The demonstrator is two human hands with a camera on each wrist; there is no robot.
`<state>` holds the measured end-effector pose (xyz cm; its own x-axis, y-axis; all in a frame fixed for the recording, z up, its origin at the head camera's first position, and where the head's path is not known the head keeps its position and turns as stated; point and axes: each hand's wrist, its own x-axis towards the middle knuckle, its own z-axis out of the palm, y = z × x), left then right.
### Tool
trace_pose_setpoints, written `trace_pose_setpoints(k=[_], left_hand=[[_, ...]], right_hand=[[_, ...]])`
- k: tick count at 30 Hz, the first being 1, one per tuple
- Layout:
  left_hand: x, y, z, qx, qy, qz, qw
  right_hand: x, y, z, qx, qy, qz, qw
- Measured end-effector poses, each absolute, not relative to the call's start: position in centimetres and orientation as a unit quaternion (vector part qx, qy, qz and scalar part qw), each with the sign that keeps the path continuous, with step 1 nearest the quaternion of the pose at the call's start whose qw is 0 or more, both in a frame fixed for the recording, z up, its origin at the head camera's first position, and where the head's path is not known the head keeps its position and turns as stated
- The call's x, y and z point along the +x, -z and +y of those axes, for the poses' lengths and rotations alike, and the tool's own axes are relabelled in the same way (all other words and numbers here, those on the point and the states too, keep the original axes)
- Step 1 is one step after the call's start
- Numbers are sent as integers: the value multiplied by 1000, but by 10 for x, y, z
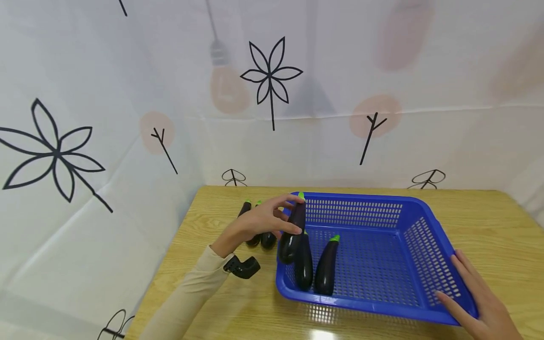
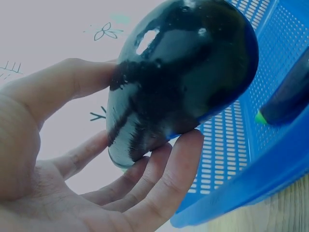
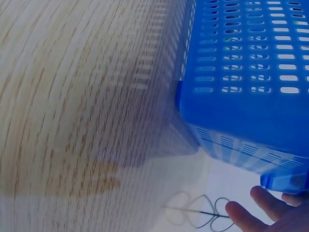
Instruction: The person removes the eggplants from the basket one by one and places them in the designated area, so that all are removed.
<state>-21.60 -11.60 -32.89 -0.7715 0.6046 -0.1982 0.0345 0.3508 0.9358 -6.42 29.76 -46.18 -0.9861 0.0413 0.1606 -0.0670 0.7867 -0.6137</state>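
My left hand (image 1: pixel 269 219) grips a dark, glossy eggplant (image 1: pixel 292 238) between thumb and fingers, above the left side of the blue basket (image 1: pixel 361 308). The eggplant's green stem end points up and away. In the left wrist view its rounded end (image 2: pixel 193 58) faces the camera. Two more eggplants lie inside the basket at its left: one eggplant (image 1: pixel 303 267) partly behind the held one, another eggplant (image 1: pixel 326 269) beside it. At the basket's near right corner, my right hand (image 1: pixel 480 297) rests at the rim with fingers extended, its thumb over the inner side.
More eggplants (image 1: pixel 267 241) lie on the wooden table (image 1: pixel 221 208) left of the basket, partly covered by the left hand. A white patterned cloth (image 1: pixel 323 156) hangs behind the table and along its left side.
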Motion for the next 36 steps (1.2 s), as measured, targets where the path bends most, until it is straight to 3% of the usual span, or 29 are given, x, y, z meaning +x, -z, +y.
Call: trace_pose_setpoints(k=[36], left_hand=[[-225, 336, -173, 191, -528, 794, 232]], right_hand=[[-62, 460, 296, 8, -343, -935, 86]])
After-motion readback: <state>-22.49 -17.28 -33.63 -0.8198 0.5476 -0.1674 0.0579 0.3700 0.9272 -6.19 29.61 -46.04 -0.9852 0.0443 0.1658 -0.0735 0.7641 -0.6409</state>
